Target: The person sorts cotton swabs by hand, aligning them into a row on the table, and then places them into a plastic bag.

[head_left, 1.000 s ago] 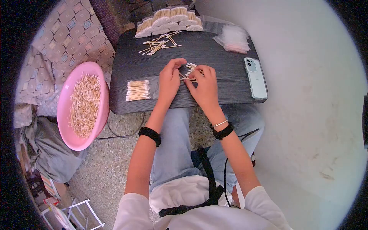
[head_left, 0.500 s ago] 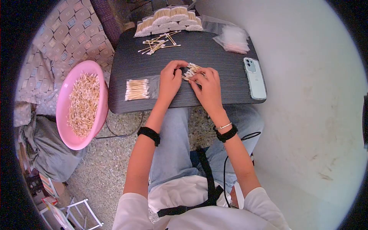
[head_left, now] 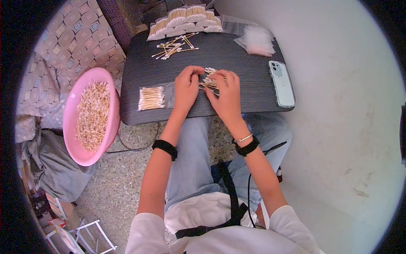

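Note:
A loose group of cotton swabs (head_left: 209, 83) lies on the dark table between my two hands, their white tips towards the left. My right hand (head_left: 227, 89) arches over them from the right, thumb and fingertips gripping the group from both sides and covering part of the sticks. On the other side my left hand (head_left: 186, 89) is cupped beside the white tips, index finger and thumb apart. Left of that hand, a clear plastic bag (head_left: 169, 94) lies flat with a neat row of cotton swabs (head_left: 151, 98) in it.
A pink basin (head_left: 69, 122) full of loose swabs stands left of the table (head_left: 249, 99). Filled swab packs (head_left: 186, 19) are stacked at the back, with scattered swabs (head_left: 174, 47) before them. Clear bags (head_left: 257, 41) and a phone (head_left: 282, 84) lie right, near the wall.
The thumb and fingers of my right hand have spread a little wider over the swabs, and the hand has shifted slightly left. My left hand has barely moved.

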Motion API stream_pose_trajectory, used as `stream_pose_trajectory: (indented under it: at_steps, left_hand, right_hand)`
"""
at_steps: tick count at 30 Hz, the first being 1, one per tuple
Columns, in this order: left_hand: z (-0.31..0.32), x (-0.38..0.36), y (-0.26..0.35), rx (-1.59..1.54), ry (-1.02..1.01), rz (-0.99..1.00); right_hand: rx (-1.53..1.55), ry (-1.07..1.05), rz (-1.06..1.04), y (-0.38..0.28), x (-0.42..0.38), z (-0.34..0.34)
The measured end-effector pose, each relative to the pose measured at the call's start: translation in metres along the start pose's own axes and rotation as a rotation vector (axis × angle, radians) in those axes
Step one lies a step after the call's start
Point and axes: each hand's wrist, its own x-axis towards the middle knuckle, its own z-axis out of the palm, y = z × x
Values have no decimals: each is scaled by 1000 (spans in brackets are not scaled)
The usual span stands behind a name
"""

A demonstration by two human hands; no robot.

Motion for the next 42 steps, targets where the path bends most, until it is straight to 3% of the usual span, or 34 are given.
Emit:
stream_pose_trajectory:
  at_steps: [7, 16, 19, 27, 31, 42]
  left_hand:
    - [9, -7, 10, 167, -98, 85]
    - [21, -25, 22, -19, -188, -97]
    - [2, -20, 15, 202, -236, 165]
    - [5, -1, -1, 569, -392, 335]
    - [9, -2, -7, 694, -456, 387]
    - [18, -31, 1, 811, -292, 325]
  right_hand:
    - [107, -94, 46, 17, -10, -14]
    - [115, -227, -47, 25, -4, -12]
    - [92, -237, -45, 30, -4, -26]
    - [-186, -303, -169, 51, -4, -20]
    - [-129, -320, -180, 51, -2, -18]
    - [18, -315, -195, 52, 9, 5]
